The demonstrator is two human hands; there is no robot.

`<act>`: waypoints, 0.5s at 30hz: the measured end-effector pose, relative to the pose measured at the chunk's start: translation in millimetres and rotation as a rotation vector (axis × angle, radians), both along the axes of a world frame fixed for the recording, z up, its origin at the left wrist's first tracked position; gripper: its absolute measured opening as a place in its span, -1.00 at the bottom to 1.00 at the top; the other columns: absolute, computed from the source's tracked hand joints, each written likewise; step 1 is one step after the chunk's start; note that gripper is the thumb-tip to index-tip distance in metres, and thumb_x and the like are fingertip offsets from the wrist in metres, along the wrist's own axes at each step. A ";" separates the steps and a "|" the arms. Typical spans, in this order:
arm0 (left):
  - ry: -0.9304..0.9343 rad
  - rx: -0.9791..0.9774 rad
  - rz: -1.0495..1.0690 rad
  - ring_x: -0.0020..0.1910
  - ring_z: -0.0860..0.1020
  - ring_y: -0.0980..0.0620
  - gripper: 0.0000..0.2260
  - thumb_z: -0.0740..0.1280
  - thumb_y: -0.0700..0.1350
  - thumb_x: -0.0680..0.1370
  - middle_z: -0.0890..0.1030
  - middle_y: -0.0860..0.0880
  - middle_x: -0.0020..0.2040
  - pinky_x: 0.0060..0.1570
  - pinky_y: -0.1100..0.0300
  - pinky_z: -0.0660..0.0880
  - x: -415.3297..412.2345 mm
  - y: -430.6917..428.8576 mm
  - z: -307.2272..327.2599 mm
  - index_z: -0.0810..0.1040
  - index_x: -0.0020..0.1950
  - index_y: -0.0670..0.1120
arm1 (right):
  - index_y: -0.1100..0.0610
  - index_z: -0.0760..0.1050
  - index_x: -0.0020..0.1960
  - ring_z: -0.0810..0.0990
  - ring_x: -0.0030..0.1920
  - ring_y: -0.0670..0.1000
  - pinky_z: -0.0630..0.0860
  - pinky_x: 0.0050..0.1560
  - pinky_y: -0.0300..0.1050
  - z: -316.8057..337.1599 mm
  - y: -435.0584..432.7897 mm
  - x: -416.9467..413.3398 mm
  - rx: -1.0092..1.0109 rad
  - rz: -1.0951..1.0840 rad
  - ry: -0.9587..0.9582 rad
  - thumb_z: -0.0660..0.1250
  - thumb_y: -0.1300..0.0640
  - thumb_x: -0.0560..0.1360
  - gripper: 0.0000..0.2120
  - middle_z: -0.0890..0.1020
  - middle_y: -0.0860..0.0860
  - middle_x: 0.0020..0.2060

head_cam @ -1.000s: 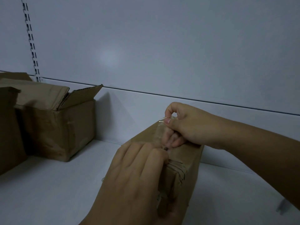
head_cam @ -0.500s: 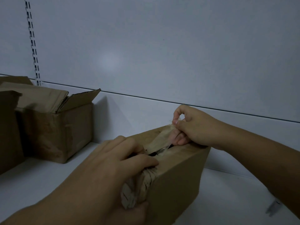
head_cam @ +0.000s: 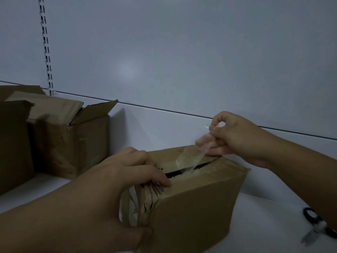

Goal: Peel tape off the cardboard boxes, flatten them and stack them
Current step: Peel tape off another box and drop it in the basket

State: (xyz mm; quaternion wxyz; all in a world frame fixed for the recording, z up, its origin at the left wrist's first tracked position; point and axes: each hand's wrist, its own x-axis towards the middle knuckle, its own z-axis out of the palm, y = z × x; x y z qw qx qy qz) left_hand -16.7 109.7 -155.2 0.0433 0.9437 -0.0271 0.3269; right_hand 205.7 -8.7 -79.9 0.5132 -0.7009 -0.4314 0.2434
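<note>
Now right hand (head_cam: 242, 137) higher, fingers (head_cam: 217, 133) pinching tape (head_cam: 189, 157), peeled further, left hand (head_cam: 116, 183) gripping box (head_cam: 197, 207).

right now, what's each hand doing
Left hand: grips the near end of the cardboard box.
Right hand: pinches the tape, lifted partly off the box top.

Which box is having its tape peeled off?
The near box, gripped by the left hand; the right hand pinches clear tape lifting from its top. The two boxes at left stand untouched.
</note>
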 end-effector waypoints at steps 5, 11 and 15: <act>-0.086 -0.183 0.123 -0.13 0.50 0.29 -0.69 0.27 0.42 0.25 0.49 0.26 -0.10 -0.21 0.22 0.50 8.1 -22.9 14.4 0.56 -0.16 0.29 | 0.14 0.28 -0.08 0.70 -0.21 0.22 0.65 -0.20 0.08 -2.5 6.2 -22.5 0.207 0.241 0.530 0.03 0.17 0.65 -0.85 0.68 0.27 -0.22; -0.001 -0.223 0.209 -0.11 0.47 0.18 -0.58 0.26 0.41 0.16 0.47 0.17 -0.08 -0.18 0.14 0.50 20.8 -29.8 14.5 0.39 -0.16 0.18 | 0.08 0.30 -0.06 0.27 -0.54 -0.07 0.51 -0.39 -0.10 -13.3 14.2 -23.9 0.109 0.261 0.205 0.12 0.10 0.62 -0.90 0.33 0.01 -0.48; -0.009 -0.165 0.215 -0.12 0.43 0.18 -0.67 0.23 0.37 0.23 0.44 0.20 -0.10 -0.20 0.11 0.49 22.3 -30.0 5.6 0.33 -0.17 0.21 | 0.04 0.32 -0.06 0.32 -0.46 -0.08 0.48 -0.33 -0.17 -11.4 9.1 -19.4 -0.046 0.365 -0.276 0.13 0.12 0.60 -0.94 0.35 0.01 -0.43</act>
